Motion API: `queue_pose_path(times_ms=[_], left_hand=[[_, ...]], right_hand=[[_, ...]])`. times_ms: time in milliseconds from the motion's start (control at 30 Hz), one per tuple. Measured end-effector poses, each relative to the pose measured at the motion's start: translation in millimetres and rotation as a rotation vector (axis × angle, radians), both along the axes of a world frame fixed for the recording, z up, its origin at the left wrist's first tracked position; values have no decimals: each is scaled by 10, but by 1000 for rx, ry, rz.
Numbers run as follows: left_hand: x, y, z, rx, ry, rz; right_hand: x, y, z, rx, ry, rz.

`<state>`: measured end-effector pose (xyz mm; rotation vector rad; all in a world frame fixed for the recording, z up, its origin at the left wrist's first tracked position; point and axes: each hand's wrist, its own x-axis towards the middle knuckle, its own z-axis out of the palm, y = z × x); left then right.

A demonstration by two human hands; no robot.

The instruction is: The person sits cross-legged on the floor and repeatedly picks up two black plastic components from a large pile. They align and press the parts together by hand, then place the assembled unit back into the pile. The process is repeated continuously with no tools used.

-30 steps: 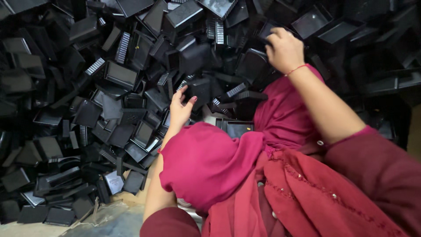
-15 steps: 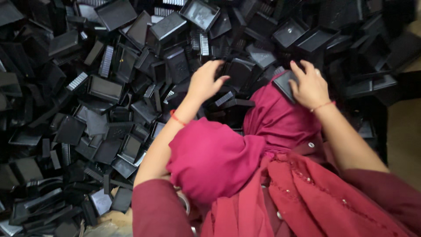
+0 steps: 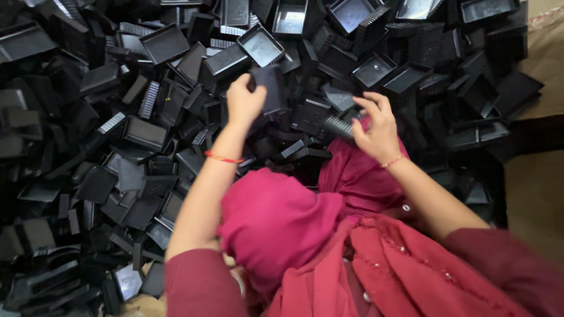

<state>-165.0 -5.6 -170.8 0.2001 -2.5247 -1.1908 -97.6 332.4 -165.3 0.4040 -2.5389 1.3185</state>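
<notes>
Everywhere ahead spreads a heap of black plastic trays, shallow rectangular shells lying at all angles, some open side up, some with ribbed edges showing. Magenta cloth covers the person's lap beneath the arms. No label or sign is legible; a brown cardboard surface shows at the right edge. The left hand is closed around a dark tray lifted just above the heap. The right hand, fingers half curled, pinches a ribbed black piece by the cloth. Loosely stacked trays could slide or snag as either piece comes free.
</notes>
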Motion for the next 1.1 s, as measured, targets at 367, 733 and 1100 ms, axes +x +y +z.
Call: queue_pose_path(times_ms=[367,733,1100], left_hand=[[1322,0,1864,1228,-85,-66],[1435,168,1519,1073,122,-6],[1240,427,1519,1677,-47,-369]], right_hand=[[375,-118,-231,675,352,350],[9,-325,815,-1021,-189,594],[402,-1235,1107,-412,340,447]])
